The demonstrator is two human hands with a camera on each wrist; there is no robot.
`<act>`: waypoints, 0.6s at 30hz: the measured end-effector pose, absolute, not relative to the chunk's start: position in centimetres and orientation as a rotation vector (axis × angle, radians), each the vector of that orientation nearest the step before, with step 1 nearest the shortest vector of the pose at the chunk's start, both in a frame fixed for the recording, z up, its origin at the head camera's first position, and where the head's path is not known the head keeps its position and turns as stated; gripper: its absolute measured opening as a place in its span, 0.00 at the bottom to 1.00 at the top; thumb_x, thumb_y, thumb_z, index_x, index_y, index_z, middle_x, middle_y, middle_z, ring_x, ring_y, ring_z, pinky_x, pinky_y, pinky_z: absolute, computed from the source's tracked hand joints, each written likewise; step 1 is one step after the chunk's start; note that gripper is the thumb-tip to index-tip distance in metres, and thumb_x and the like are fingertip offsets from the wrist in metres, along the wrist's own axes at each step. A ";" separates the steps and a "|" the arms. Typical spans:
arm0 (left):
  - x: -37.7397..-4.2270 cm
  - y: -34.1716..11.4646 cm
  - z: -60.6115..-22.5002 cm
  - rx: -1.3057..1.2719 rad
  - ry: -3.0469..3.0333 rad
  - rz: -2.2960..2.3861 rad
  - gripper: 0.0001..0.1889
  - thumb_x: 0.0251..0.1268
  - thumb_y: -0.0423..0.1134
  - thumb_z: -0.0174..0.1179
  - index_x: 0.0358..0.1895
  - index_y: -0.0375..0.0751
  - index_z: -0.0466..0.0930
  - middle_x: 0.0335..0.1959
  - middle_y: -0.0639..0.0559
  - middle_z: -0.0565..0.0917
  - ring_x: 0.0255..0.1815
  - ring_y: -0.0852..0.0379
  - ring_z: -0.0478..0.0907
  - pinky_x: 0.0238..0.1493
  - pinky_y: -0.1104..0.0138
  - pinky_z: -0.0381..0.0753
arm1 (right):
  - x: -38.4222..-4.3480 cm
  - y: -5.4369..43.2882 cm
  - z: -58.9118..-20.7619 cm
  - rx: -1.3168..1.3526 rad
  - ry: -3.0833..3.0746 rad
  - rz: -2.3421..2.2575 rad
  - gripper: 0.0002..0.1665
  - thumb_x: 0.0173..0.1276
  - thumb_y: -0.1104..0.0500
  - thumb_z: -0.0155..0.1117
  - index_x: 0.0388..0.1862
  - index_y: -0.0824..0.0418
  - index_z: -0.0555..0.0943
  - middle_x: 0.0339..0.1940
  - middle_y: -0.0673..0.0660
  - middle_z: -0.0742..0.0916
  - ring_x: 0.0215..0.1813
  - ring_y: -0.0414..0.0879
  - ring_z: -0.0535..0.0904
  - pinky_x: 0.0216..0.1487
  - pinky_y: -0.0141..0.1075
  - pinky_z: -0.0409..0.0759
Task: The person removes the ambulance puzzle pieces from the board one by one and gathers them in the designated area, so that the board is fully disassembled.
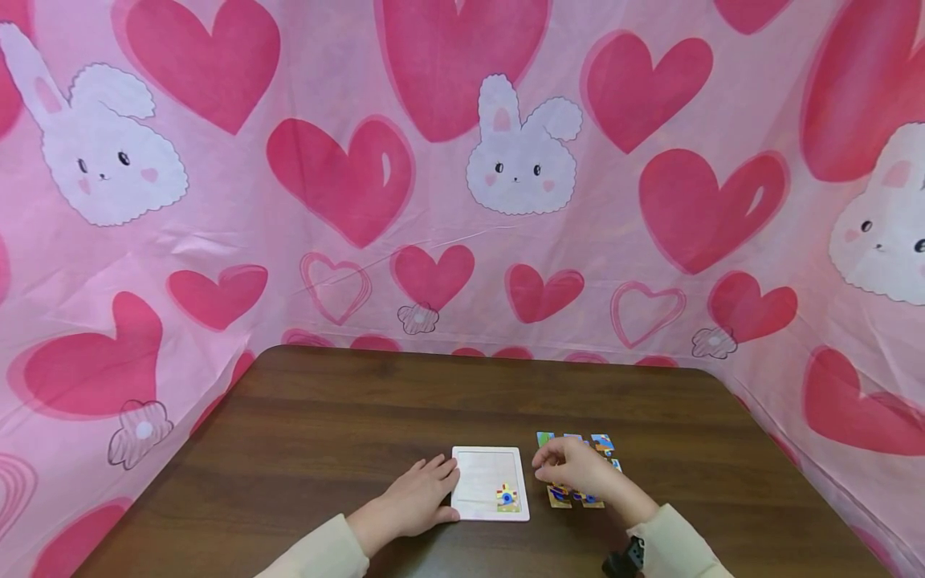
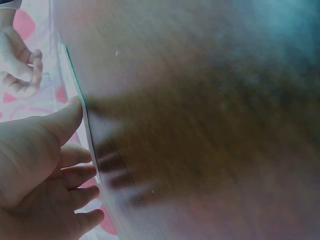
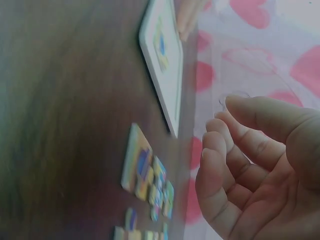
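A white square puzzle tray [image 1: 477, 474] lies on the table, with one colourful piece [image 1: 507, 498] in its near right corner. My left hand [image 1: 413, 498] rests at the tray's left side, fingers fairly straight and thumb touching the edge, as the left wrist view also shows. To the right, several picture puzzle pieces [image 1: 602, 442] are laid out in loose rows, partly covered by my right hand [image 1: 584, 470]. That hand hovers above them with loosely bent fingers; the right wrist view shows nothing between thumb and fingertips [image 3: 207, 162].
The dark wooden table [image 1: 347, 409] extends behind and to both sides of the tray. A pink curtain [image 1: 448, 217] with hearts and rabbits surrounds it at the back and sides. A black device [image 1: 625, 558] sits at the right wrist.
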State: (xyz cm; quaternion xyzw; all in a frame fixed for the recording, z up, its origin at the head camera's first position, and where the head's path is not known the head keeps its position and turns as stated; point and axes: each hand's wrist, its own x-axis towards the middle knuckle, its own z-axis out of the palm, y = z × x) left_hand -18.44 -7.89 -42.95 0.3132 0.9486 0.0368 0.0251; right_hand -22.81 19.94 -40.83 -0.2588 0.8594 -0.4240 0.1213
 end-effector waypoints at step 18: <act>-18.4 -7.9 -43.0 0.972 2.930 0.125 0.31 0.58 0.55 0.58 0.60 0.37 0.72 0.62 0.45 0.70 0.64 0.47 0.64 0.59 0.54 0.64 | -22.0 16.7 -42.6 -0.908 2.613 -1.028 0.07 0.51 0.66 0.69 0.23 0.61 0.78 0.16 0.44 0.76 0.19 0.33 0.67 0.21 0.29 0.66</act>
